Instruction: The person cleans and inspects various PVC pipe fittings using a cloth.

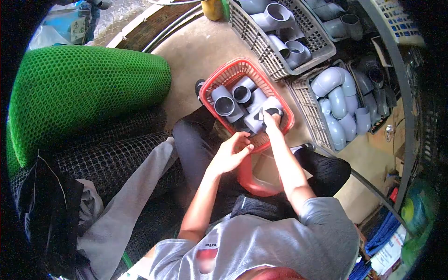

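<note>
At frame centre our right hand [272,122] closes over a grey pipe fitting [269,106] at the right edge of the red basket [220,76], fingers wrapped on it. Our left hand [231,153] curls at the basket's lower rim — whether it truly grips, we cannot tell. The basket rests on our lap, heaped with fittings — a sideways tug could tip it and spill them toward the grey crates [312,121] at upper right.

A grey pipe fitting [272,105], its dark open mouth facing up, lies among other grey fittings [225,105] heaped in a red mesh basket [219,77] tilted on the lap.
</note>
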{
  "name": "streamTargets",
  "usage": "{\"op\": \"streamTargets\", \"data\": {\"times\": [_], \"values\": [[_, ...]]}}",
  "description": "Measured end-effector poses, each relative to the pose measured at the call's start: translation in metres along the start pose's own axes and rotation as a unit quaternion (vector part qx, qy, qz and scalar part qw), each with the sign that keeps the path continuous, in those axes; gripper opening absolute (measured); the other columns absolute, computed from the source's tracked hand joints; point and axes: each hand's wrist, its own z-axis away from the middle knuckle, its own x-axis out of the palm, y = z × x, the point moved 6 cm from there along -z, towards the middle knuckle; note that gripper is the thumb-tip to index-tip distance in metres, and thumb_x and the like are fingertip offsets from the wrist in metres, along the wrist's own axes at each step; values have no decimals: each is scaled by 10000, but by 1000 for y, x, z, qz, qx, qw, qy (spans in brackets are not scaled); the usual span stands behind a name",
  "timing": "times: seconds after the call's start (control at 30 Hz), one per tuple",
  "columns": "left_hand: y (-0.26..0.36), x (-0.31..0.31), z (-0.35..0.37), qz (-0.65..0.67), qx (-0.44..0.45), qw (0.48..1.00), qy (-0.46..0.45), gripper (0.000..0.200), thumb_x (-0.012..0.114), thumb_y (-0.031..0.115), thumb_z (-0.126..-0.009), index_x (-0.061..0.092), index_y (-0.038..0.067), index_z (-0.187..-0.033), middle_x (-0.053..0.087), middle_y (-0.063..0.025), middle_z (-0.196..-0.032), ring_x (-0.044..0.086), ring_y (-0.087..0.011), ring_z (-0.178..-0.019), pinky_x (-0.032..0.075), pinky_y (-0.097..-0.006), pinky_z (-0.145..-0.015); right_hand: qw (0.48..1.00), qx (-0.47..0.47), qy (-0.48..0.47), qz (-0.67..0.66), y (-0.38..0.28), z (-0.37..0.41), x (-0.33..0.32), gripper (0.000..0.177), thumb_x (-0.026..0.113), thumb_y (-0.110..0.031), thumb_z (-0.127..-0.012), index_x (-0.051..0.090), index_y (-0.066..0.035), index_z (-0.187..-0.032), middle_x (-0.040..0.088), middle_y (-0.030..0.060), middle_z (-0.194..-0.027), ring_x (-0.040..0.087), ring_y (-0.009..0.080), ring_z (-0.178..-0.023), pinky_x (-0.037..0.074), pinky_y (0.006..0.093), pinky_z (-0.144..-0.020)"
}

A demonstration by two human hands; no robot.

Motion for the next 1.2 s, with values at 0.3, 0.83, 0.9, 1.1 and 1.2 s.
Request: {"op": "streamTargets", "data": {"times": [0.3,0.83,0.9,1.1,1.2], "values": [[2,1,1,-23,-10,1000,-4,432,733,209,-949,577,29,-1309,683,-101,-1049,663,-141,-888,554,-302,-783,927,165,125,-311,6,22,22,490,840,-312,-830,673,50,-1116,727,119,-1065,712,232,-826,595,396,-713],[6,3,-1,-60,7,998,-12,456,736,230,-945,569,3,-1304,700,-136,-1039,703,-201,-936,565,-339,-839,920,215,102,-310,97,-96,102,354,760,-226,-899,654,-8,-1157,687,111,-1091,670,201,-909,563,360,-799],[7,1,1,-67,10,998,-11,454,736,229,-944,571,1,-1300,702,-138,-1030,705,-204,-926,566,-340,-838,931,195,33,-306,116,-110,117,344,758,-222,-906,652,-6,-1153,687,111,-1087,673,204,-901,564,353,-782],[6,5,0,-72,-3,997,-18,446,728,236,-949,578,-4,-1294,702,-134,-1024,701,-207,-929,564,-344,-853,928,160,133,-309,41,1,44,390,781,-220,-902,671,67,-1141,721,129,-1084,709,239,-887,583,386,-748],[6,4,1,-75,9,997,-12,450,729,238,-948,577,-5,-1295,701,-133,-1029,697,-204,-941,562,-344,-857,912,193,141,-332,18,36,18,373,786,-191,-887,673,41,-1156,718,116,-1071,702,226,-912,580,382,-759]]}}
